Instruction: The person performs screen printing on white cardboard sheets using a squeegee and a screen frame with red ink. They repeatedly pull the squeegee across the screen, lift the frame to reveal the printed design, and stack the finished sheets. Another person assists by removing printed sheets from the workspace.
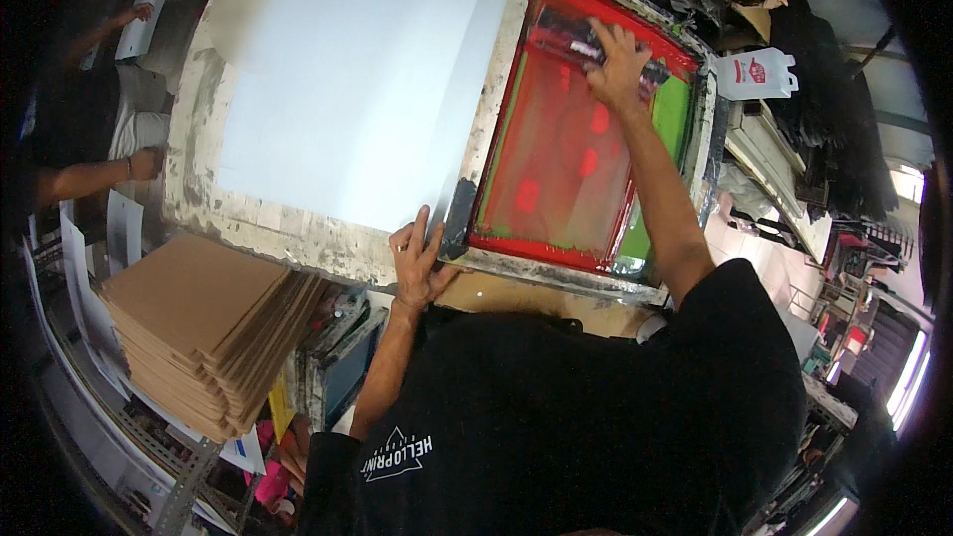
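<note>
My right hand (617, 65) is closed around a dark, ink-smeared squeegee (561, 40) near the far end of a screen-printing frame. Wet red ink covers much of the screen (556, 164), and green strips show along its sides. Left of the frame, a large white sheet (357, 89) lies on the paint-stained printing table (189, 154). At the sheet's near right corner rests my left hand (421, 260), fingers spread and holding nothing. A ring is on one of its fingers. Part of the squeegee is hidden under my right hand.
A stack of brown cardboard sheets (199, 288) stands at the near left. Another person's hand (148, 164) touches the table's left edge, with a second hand (142, 13) farther back. A white plastic jug (756, 74) is beside the frame's far right corner.
</note>
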The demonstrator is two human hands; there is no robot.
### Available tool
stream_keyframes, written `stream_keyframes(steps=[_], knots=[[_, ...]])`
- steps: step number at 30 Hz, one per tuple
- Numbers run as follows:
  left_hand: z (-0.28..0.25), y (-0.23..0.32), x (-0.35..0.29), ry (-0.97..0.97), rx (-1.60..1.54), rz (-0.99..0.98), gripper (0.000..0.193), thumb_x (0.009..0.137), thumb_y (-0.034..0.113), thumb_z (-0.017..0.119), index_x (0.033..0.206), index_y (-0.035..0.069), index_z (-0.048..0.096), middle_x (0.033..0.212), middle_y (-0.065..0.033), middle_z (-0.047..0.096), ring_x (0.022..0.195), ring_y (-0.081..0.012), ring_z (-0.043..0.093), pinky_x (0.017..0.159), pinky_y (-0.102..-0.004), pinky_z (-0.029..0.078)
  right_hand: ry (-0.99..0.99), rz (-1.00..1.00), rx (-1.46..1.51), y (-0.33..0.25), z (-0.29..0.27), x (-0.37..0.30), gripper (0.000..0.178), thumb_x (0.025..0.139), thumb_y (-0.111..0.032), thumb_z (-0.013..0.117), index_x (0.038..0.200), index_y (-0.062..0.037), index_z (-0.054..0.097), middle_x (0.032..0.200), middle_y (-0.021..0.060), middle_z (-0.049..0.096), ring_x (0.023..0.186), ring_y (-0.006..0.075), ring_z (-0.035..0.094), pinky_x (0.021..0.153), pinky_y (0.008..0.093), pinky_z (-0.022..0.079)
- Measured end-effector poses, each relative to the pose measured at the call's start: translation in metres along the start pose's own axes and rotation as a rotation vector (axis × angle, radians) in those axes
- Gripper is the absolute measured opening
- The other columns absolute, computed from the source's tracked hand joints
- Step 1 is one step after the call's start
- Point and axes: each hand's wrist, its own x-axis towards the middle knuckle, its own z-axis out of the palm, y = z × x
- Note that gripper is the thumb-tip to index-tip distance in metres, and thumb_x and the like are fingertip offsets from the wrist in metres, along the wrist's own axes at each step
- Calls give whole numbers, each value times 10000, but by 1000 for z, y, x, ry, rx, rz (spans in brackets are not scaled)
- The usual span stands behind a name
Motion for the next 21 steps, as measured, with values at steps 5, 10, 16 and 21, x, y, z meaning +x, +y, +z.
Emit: stream_keyframes(steps=[5,10,16,21], knots=[[2,-1,0,9,12,15,744,690,493,780,1240,23,605,1473,-229,415,1092,-352,484,948,-470,345,117,-33,-80,57,33,64,901,568,-233,718,1425,-289,448,1214,91,517,1151,316,462,914,607,321],[3,-1,-3,39,77,16,753,702,542,754,1245,41,611,1443,-217,459,1144,-341,444,981,-487,285,147,-69,-100,62,41,99,910,616,-290,739,1458,-310,395,1277,84,481,1168,329,435,909,610,329],[3,9,-1,64,-49,19,808,659,487,806,1243,-29,594,1048,-111,639,998,-285,518,943,-468,253,313,-71,-314,50,3,99,800,747,-326,710,1428,-83,368,1325,150,437,1225,353,346,982,571,247],[-26,37,27,201,-31,121,887,641,546,800,1229,-83,588,859,-66,609,867,-261,508,896,-453,283,-66,-177,151,-24,-150,3,849,848,-342,653,1535,-107,213,1498,190,306,1396,399,268,1107,551,243]])
